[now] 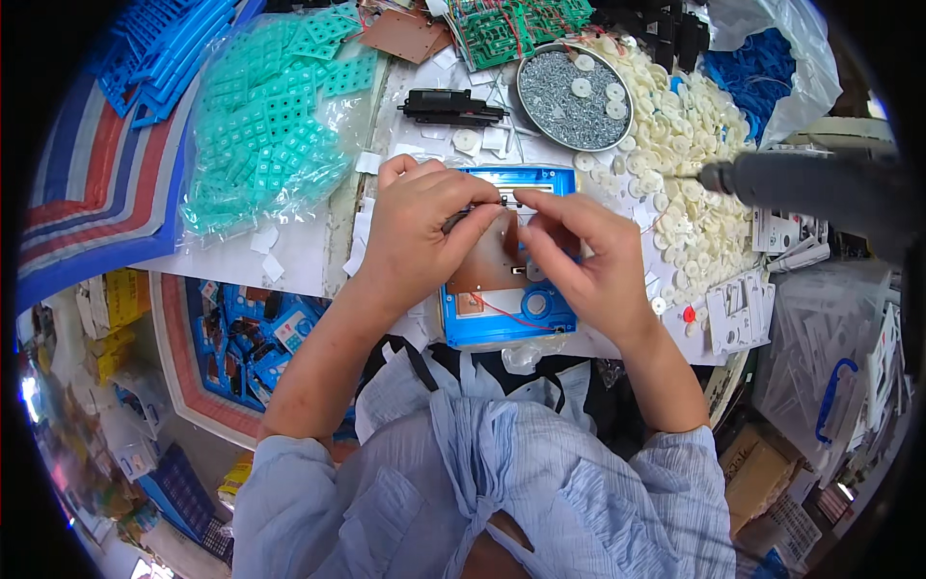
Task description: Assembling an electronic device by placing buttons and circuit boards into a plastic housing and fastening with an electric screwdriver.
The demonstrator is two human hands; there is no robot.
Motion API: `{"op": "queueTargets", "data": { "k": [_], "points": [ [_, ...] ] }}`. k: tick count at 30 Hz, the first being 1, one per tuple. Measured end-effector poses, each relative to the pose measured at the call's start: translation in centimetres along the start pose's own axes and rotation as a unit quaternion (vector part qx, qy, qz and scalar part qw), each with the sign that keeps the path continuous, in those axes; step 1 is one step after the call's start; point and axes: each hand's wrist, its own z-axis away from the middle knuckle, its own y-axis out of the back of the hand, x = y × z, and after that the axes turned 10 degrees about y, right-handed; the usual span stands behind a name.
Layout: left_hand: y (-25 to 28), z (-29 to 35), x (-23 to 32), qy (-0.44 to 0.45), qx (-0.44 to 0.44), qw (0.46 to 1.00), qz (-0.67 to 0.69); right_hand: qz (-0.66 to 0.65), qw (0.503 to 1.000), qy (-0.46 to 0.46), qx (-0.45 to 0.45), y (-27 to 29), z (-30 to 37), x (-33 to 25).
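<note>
In front of me lies a blue plastic housing (466, 334) with a brown circuit board (490, 253) inside it and a thin red wire (502, 311) across its lower part. My left hand (422, 220) reaches over the housing's left side, thumb and index finger pinched together on a small dark piece mostly hidden by the fingers. From the right, my right hand (590, 253) meets it above the board's upper edge, its fingers bent and close together. A tiny dark-and-metal part (508, 202) shows between the two hands' fingertips; its kind is too small to tell.
Beyond the housing are a black motor-like assembly (451, 106) and a round dish of small screws (569, 108). Many cream discs (680, 145) spread to the right, near a dark power-tool-like shape (772, 179). A clear bag of turquoise pieces (275, 145) lies left; green circuit boards (521, 29) sit behind.
</note>
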Motion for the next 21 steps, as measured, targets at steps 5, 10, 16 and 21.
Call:
{"op": "queueTargets", "data": {
  "k": [5,10,16,21],
  "points": [
    [0.0,-0.1,-0.3,-0.022,-0.029,0.999,0.031,-0.136,0.976,-0.132,-0.108,1.2,0.9,-1.3],
    [0.7,0.0,-0.2,-0.069,-0.04,0.997,0.019,-0.132,0.98,-0.116,-0.093,1.6,0.3,-0.8],
    [0.9,-0.1,0.3,-0.054,-0.029,0.998,-0.007,-0.051,0.994,-0.085,-0.035,4.6,1.9,-0.1],
    [1.3,-0.2,0.3,-0.022,-0.045,0.999,0.006,-0.013,0.994,-0.077,0.077,7.5,2.3,-0.5]
  ]
}}
